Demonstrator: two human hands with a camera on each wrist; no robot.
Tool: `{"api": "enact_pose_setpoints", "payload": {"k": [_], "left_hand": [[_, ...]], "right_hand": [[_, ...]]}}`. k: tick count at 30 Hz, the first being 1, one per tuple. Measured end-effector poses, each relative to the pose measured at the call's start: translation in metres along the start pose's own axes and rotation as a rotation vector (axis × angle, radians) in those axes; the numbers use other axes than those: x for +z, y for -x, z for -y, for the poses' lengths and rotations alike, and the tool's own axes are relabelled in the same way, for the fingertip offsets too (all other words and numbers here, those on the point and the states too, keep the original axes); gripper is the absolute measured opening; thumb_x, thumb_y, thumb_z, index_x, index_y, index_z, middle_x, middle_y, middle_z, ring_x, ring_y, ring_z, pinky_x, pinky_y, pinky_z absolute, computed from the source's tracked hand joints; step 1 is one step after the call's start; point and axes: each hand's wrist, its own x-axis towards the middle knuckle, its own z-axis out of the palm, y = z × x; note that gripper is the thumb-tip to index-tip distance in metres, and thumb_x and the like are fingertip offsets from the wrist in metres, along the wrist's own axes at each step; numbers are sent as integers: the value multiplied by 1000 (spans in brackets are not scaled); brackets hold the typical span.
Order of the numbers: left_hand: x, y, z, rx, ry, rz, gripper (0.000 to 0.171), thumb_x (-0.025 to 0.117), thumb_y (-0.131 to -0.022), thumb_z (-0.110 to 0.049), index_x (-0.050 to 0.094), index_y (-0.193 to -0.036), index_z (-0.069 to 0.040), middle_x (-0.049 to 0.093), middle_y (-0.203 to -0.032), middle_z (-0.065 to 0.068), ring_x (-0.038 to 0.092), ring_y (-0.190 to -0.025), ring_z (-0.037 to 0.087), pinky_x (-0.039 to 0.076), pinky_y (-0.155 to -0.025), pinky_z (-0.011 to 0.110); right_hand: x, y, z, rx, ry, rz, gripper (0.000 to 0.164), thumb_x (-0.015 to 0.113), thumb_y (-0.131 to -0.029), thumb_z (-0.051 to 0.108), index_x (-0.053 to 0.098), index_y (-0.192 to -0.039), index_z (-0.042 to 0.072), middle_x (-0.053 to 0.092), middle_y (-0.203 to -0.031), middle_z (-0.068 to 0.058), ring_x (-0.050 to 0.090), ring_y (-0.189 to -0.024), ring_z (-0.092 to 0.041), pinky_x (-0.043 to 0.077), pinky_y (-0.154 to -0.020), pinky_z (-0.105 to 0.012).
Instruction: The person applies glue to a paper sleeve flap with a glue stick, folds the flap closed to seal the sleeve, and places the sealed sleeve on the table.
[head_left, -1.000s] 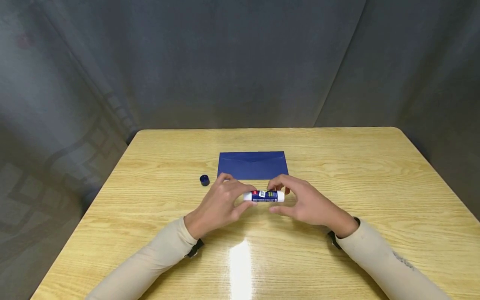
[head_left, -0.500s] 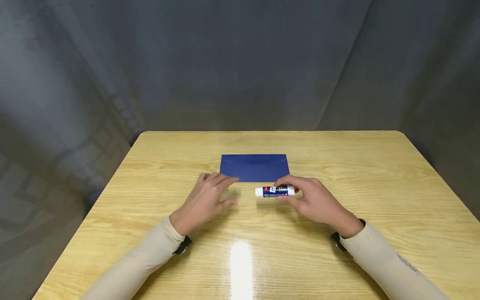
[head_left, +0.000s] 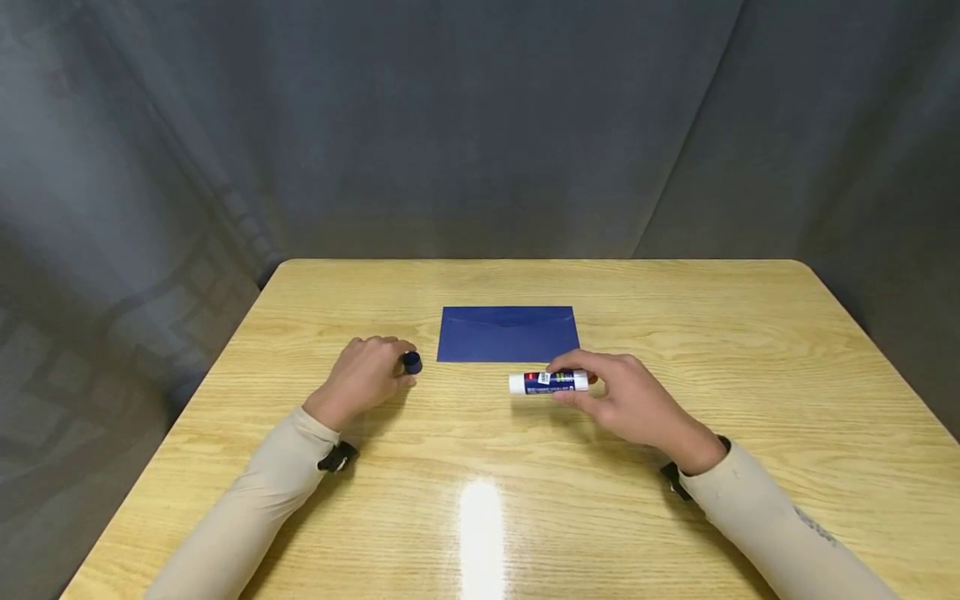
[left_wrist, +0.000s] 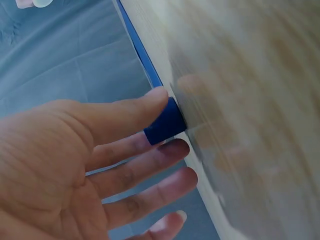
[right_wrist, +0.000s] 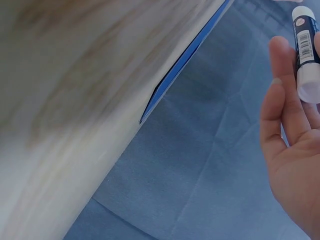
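Note:
A dark blue glue stick cap (head_left: 412,362) is between the thumb and forefinger of my left hand (head_left: 363,377), left of the envelope. Seen from the left wrist, the cap (left_wrist: 166,122) stands at the table surface, pinched by the thumb, with the other fingers spread below it. My right hand (head_left: 626,396) grips an uncapped glue stick (head_left: 546,382) by its right end, level and just above the table. In the right wrist view the glue stick (right_wrist: 306,47) shows white ends and a barcode label, partly cut off by the frame edge.
A blue envelope (head_left: 508,337) lies flat beyond the hands, its flap along the far side. The wooden table (head_left: 675,308) ends at a grey curtain (head_left: 480,133) behind it. A bright light reflection shows near the front.
My left hand has let go of the glue stick and moved left to pinch the cap. The glue stick, in my right hand, has shifted slightly right.

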Motion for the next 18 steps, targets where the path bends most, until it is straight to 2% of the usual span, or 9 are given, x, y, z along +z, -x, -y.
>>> {"api": "enact_pose_setpoints", "payload": {"k": [5, 10, 13, 18], "left_hand": [[2, 0, -3, 14, 40, -15, 26, 84, -80, -20, 73, -101, -9, 73, -86, 3, 66, -71, 18, 54, -67, 41], [3, 2, -15, 54, 90, -44, 17, 79, -84, -14, 66, -93, -6, 66, -73, 3, 53, -58, 12, 45, -51, 28], [3, 4, -28, 119, 49, -99, 19, 79, -83, -14, 65, -93, -5, 66, -75, 4, 58, -61, 14, 49, -53, 30], [5, 8, -48, 200, -3, -175, 26, 82, -80, -17, 69, -99, -3, 67, -87, 7, 66, -75, 19, 58, -66, 33]], "right_hand": [[0, 0, 0, 2, 1, 8, 31, 75, -89, 31, 70, -119, 26, 72, -118, 8, 60, -86, -5, 50, -72, -26], [1, 0, 1, 12, -4, 10, 30, 75, -89, 31, 69, -119, 27, 72, -117, 8, 58, -82, -6, 49, -71, -25], [2, -1, 1, 12, -8, 11, 30, 75, -89, 31, 69, -119, 28, 73, -116, 8, 57, -81, -6, 50, -70, -27], [3, -2, 1, 7, -11, 9, 30, 75, -89, 31, 69, -118, 28, 73, -115, 8, 57, -80, -6, 49, -68, -28]]}}
